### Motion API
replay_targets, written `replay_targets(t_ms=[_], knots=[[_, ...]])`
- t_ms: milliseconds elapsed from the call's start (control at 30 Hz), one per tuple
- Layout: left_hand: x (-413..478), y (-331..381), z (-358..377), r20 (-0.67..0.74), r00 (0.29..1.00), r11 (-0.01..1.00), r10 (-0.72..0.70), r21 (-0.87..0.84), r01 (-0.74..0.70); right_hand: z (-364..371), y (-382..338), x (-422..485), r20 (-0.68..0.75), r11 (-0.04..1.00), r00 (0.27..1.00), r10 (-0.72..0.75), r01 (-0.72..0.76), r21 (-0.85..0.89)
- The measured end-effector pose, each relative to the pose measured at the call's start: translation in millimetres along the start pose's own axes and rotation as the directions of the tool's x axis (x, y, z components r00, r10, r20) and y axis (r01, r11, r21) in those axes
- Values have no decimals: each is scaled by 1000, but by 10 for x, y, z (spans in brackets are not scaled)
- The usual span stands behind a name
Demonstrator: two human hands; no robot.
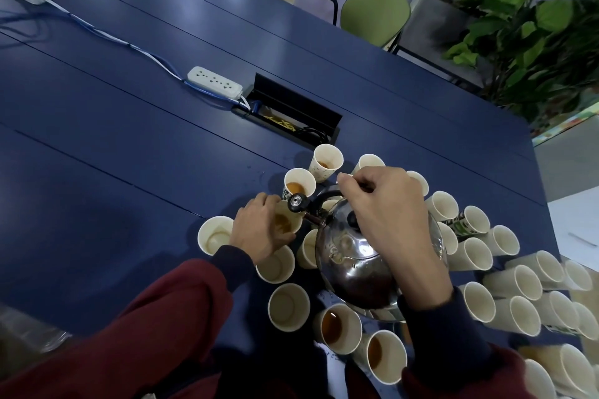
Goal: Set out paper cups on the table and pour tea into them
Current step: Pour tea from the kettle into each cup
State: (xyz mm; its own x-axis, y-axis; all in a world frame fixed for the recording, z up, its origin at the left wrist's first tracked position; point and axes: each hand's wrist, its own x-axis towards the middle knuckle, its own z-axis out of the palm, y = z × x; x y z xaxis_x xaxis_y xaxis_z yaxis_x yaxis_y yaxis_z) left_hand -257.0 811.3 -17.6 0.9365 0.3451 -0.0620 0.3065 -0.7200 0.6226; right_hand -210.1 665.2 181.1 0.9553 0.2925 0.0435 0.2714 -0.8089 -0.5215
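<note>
A shiny steel kettle (353,256) is tilted forward, its spout over a paper cup (287,222) with tea in it. My right hand (385,210) grips the kettle's black handle from above. My left hand (259,230) holds that cup by its side. Several paper cups stand around them on the blue table (129,146). Some hold tea, such as one cup (299,185) behind the spout and two cups (337,327) nearer to me. Others are empty, such as a cup (215,235) at the left.
Many empty cups (518,288) crowd the table's right end up to its edge. A white power strip (214,82) with cables and an open black cable box (291,110) lie farther back. Green chairs (376,10) and a plant (531,26) stand beyond the table.
</note>
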Motion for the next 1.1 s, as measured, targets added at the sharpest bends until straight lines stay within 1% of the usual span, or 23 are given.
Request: replay_targets(t_ms=[367,633,733,833,967,1033,1100], knots=[[-3,-2,-21,12,1000,1000,5,7,-5,-26,-21,9,-17,999,1000,-16,15,-41],[-1,6,-40,47,999,999,-15,32,13,-67,7,10,-35,997,999,-38,40,63],[-18,24,-56,45,999,998,-25,58,22,-102,35,2,-69,991,997,-18,27,128],[-52,58,-71,3,999,996,-41,79,41,-188,106,-24,-117,974,992,42,-15,226],[-123,121,-98,-130,990,996,-63,46,70,-303,243,-68,-187,938,976,115,-46,342],[-165,161,-94,-197,979,998,-60,7,62,-363,303,-98,-205,937,971,124,-46,347],[-203,206,-71,-235,972,1000,5,-13,-8,-420,367,-126,-224,948,968,110,-35,316]])
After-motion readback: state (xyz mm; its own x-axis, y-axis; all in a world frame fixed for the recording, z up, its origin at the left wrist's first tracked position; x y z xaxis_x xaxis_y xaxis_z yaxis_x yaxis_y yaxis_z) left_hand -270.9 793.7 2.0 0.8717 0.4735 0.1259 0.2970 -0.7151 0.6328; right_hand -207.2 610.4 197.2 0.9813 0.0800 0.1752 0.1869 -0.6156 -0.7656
